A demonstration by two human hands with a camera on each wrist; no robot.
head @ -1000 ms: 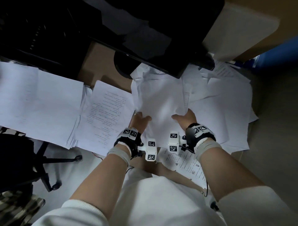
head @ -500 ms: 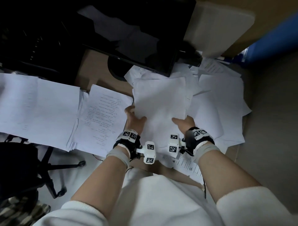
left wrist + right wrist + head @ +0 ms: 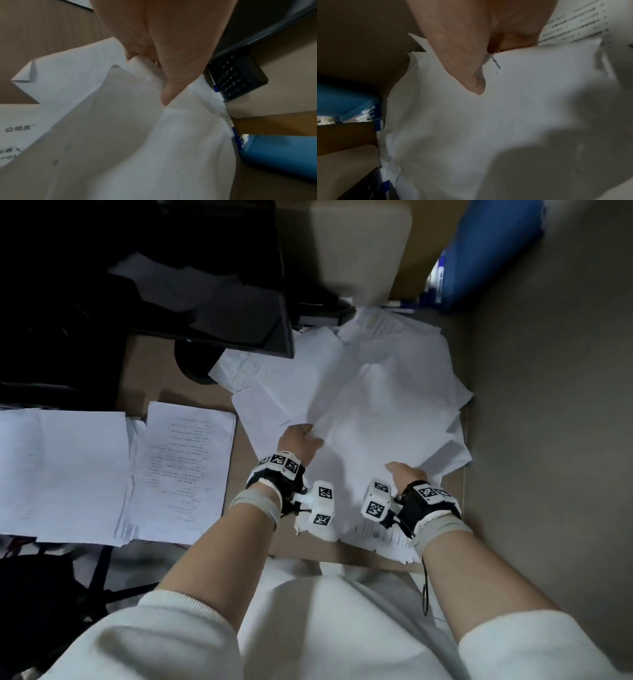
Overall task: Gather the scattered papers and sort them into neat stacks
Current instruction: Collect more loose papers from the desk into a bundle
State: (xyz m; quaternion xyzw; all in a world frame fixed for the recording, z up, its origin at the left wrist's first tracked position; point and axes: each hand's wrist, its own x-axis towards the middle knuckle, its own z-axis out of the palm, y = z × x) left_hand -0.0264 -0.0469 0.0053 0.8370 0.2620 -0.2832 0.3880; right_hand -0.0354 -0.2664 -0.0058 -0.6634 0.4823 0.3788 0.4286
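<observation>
Pinching a sheet [image 3: 363, 419], left hand [image 3: 298, 444] thumb on top, fingers beneath. Right hand [image 3: 406, 474] clamps the sheet's near edge likewise.

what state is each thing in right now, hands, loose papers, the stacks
left hand: pinches the lifted sheet's edge
right hand: thumb on top of the lifted sheet, fingers hidden under it
lifted sheet: raised, bowed between both hands
loose papers: scattered, overlapping
printed stack: flat, fairly squared
blank stack: flat, left of it
</observation>
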